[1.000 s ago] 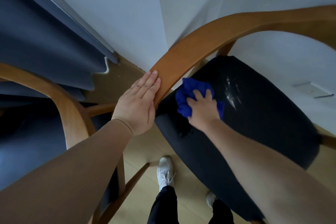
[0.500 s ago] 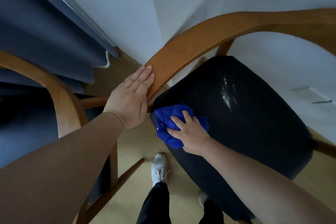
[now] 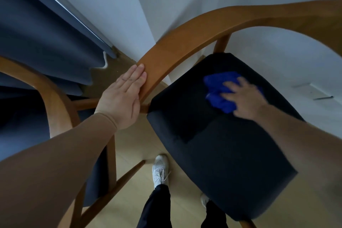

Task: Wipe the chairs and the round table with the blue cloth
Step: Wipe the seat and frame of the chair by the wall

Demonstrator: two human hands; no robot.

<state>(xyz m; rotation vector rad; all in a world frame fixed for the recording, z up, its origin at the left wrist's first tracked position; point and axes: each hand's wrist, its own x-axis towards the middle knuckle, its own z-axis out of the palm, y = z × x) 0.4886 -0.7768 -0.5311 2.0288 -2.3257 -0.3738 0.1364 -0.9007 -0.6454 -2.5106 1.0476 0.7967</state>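
Left grip (image 3: 120,98) flat, released, bracing armrest (image 3: 185,42). Right grip (image 3: 246,98) flat, unclenched, pressing cloth (image 3: 218,87) on seat (image 3: 222,153). Risk: bunched cloth slipping out under fast strokes, patches missed.

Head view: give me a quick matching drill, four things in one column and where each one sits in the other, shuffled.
Things:
1. blue cloth
2. left hand
3. white shoe
4. curtain

Places:
A. on the pale floor
B. hanging at the upper left
C. on the dark seat, under the right hand
D. flat against the wooden chair rail

Pairs: 1-C, 2-D, 3-A, 4-B.
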